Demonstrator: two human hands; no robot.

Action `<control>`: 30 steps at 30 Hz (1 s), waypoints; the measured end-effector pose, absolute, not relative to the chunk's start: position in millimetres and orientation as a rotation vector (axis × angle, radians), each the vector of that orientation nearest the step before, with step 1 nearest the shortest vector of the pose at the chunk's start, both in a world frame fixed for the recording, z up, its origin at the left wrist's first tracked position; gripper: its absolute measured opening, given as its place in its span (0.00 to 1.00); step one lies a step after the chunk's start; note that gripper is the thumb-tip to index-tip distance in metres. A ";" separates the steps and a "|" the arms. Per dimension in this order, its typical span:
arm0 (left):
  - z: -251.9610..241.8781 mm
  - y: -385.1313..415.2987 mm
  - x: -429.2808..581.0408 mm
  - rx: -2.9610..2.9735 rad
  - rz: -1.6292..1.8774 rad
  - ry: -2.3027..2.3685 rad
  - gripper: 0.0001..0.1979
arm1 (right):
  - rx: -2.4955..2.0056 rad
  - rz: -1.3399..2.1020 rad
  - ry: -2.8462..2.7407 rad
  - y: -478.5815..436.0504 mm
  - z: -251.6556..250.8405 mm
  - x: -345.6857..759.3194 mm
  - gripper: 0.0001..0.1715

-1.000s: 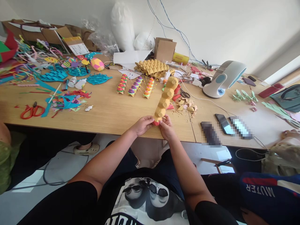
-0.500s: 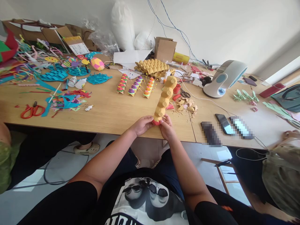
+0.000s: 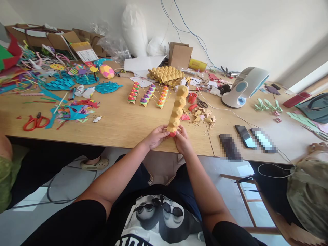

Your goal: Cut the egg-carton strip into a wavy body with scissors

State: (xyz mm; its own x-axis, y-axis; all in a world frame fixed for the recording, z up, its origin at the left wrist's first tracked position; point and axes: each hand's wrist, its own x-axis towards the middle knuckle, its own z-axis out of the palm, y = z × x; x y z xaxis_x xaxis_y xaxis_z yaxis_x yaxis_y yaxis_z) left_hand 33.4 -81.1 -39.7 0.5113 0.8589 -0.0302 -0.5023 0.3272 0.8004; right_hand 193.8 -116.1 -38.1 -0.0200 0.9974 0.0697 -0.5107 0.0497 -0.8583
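Note:
A yellow egg-carton strip (image 3: 177,109) with a row of bumps and a red near end points away from me over the table's front edge. My left hand (image 3: 158,136) pinches its near end from the left. From the right, my right hand (image 3: 182,139) grips the same end, fingers closed on it. Beyond the strip's left side stand three decorated carton strips: one red and green (image 3: 133,93), one purple and green (image 3: 148,95), one orange and green (image 3: 162,97). Torn carton scraps (image 3: 205,115) lie to the right of the held strip.
Red-handled scissors (image 3: 36,122) and paper scraps (image 3: 73,112) lie left. Egg trays (image 3: 167,73) are at the back. A white fan (image 3: 243,88), phones (image 3: 245,136) and a cable are on the right. Other people sit at both sides.
The far end of the held strip has dropped lower and shifted a little left. Both my hands keep their hold at the near end.

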 end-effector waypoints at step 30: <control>-38.1 -79.7 12.1 1.989 1.140 1.041 0.18 | -1.206 0.790 -1.162 -109.8 -48.9 180.6 0.12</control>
State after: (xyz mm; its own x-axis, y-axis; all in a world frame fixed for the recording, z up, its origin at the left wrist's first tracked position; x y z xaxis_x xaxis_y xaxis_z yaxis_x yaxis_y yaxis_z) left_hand 12.1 -79.7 -38.1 0.3190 0.8560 0.4069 0.3271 -0.5023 0.8004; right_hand 180.6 -109.8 -48.9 0.2644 0.9320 0.2480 0.1121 0.2258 -0.9677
